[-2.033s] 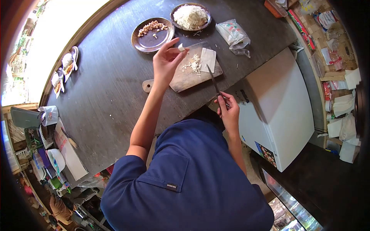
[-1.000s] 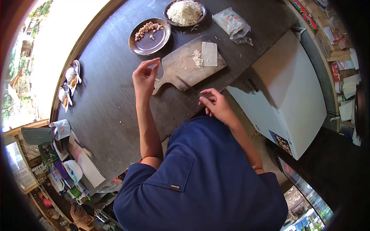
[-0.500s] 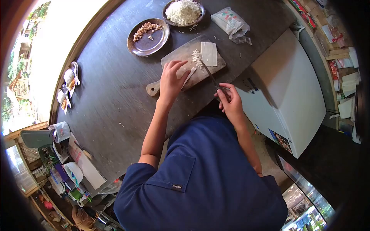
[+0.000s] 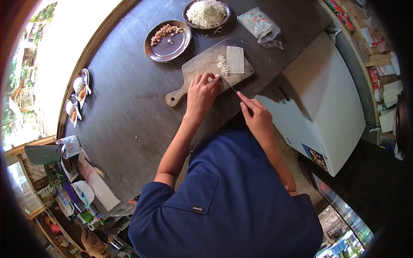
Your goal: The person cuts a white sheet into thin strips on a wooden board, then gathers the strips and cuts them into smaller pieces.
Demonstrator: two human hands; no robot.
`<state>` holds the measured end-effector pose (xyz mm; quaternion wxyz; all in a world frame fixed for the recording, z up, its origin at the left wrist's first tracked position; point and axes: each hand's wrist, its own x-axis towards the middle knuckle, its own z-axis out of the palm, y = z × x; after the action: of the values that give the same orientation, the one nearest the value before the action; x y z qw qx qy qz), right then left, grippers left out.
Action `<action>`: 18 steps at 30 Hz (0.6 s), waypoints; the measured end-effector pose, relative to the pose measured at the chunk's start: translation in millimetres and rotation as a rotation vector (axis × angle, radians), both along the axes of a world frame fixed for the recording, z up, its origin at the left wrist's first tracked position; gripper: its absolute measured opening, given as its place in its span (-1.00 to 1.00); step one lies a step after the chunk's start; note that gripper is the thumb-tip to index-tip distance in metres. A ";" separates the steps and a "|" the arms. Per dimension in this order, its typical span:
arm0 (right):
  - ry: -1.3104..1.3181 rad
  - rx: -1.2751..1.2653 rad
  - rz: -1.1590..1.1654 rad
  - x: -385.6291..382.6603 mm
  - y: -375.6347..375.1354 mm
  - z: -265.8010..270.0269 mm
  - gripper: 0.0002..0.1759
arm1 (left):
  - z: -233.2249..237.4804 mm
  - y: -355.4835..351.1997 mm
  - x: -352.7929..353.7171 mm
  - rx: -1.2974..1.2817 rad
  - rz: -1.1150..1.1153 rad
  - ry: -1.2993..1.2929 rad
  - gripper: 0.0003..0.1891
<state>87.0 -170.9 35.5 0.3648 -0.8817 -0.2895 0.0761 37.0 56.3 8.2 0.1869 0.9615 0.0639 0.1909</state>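
Note:
A wooden cutting board [image 4: 194, 69] with a handle lies on the dark table. On it are a pile of thin pale shreds [image 4: 222, 66] and a flat pale sheet [image 4: 235, 59]. My left hand [image 4: 201, 93] is over the board's near side, fingers bent and pinched on a pale strip [image 4: 217, 76] that they mostly hide. My right hand [image 4: 257, 115] grips a knife [image 4: 231, 87], forefinger stretched along it and the handle hidden in the palm. The blade points at the board, its tip close to my left fingertips.
Beyond the board stand a brown plate [image 4: 175, 50] with small brown chunks and a bowl [image 4: 186, 16] heaped with pale shreds [image 4: 205, 13]. A plastic bag [image 4: 259, 26] lies to their right. A white chest freezer [image 4: 331, 99] adjoins the table's right edge.
My left hand has come down and closed on the pale strip. The knife has swung from the shreds toward my left fingertips, and my right forefinger now stretches along it.

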 end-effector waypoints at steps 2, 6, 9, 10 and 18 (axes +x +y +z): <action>-0.007 0.034 -0.008 -0.8 2.1 -5.0 -0.57 | -2.3 -0.6 0.7 0.003 0.005 -0.005 -0.59; -0.007 0.054 -0.016 -2.7 5.8 -4.8 -0.56 | -1.1 2.9 -0.6 -0.012 -0.021 0.014 -0.59; -0.040 0.068 0.002 -5.6 5.9 -4.6 -0.55 | 0.4 4.3 -1.3 -0.005 -0.051 0.038 -0.59; -0.040 0.072 -0.004 -6.1 6.1 -5.1 -0.55 | -1.7 3.5 -1.3 -0.004 -0.046 0.041 -0.60; -0.117 0.034 0.000 -6.2 3.4 -10.6 -0.52 | -3.9 -5.4 -2.7 0.065 0.004 0.067 -0.57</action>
<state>80.8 -167.5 24.9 0.3621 -0.8783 -0.3115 0.0194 34.3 50.9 4.3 0.1528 0.9729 0.0656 0.1609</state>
